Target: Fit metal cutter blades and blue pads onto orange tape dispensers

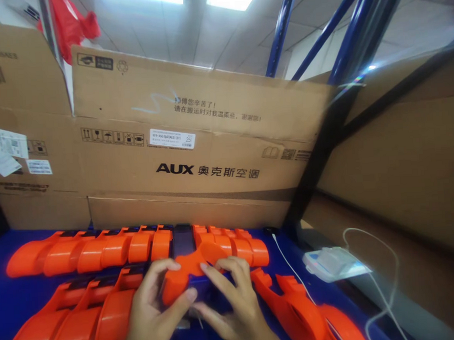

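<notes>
Handwork is under way, lower middle of the frame: an orange piece (187, 270) is gripped on its left by the left hand (152, 305), while its right is held by the right hand (237, 297), half curled around a blue part (202, 285) below. Whether they are joined cannot be told. Two-handed work where orange meets blue seems the step in hand, so a steady grip looks called for next. Sideways room is cut down: lower left is filled by curved orange pieces (73, 328), lower right by loose ones (311, 316). Just beyond, the way is closed by a back row (114, 250), split by a dark slab (183, 239); a clear case (335, 263) is set at right, and behind, a cardboard wall (115, 164) is raised
</notes>
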`<state>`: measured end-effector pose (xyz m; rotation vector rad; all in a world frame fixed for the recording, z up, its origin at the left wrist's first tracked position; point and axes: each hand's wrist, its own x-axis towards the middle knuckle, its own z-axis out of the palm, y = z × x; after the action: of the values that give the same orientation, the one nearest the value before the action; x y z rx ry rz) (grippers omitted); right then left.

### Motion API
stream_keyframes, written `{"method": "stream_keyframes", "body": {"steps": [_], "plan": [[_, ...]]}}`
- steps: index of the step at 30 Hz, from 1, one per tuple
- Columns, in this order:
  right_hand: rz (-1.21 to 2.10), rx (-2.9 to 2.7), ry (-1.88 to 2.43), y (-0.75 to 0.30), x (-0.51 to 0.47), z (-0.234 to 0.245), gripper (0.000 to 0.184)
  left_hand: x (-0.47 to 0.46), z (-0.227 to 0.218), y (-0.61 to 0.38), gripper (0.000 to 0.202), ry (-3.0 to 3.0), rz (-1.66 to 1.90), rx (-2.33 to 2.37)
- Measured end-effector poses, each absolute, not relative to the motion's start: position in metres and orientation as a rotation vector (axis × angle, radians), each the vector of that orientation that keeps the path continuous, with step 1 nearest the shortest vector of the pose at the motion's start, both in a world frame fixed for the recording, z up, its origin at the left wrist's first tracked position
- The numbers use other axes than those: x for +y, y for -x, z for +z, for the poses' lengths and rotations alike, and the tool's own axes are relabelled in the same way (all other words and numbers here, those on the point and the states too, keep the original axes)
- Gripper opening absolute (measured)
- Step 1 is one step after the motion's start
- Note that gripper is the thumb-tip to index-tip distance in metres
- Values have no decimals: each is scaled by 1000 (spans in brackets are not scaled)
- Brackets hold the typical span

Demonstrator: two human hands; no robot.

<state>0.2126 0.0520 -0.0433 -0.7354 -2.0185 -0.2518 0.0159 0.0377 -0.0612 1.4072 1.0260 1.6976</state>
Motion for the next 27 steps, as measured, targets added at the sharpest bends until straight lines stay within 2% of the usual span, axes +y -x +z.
{"method": "stream_keyframes", "body": {"steps": [12,14,16,19,23,27], "plan": [[-263,-2000,749,-210,49,-40,65,38,-66,-15,45,-1390,1678,1060],[-235,-1998,740,-210,47,-38,68,32,-60,-20,53,-1332,1657,1016],[-202,-1966,754,-212,45,-38,72,25,-54,-27,70,-1254,1609,891],[-68,-1863,791,-216,44,-41,67,18,-49,-33,90,-1280,1547,725],[249,-1640,843,-215,50,-52,47,21,-58,-33,88,-1609,1590,849],[464,-1630,879,-209,56,-59,56,23,-71,-36,81,-1727,1600,920]]}}
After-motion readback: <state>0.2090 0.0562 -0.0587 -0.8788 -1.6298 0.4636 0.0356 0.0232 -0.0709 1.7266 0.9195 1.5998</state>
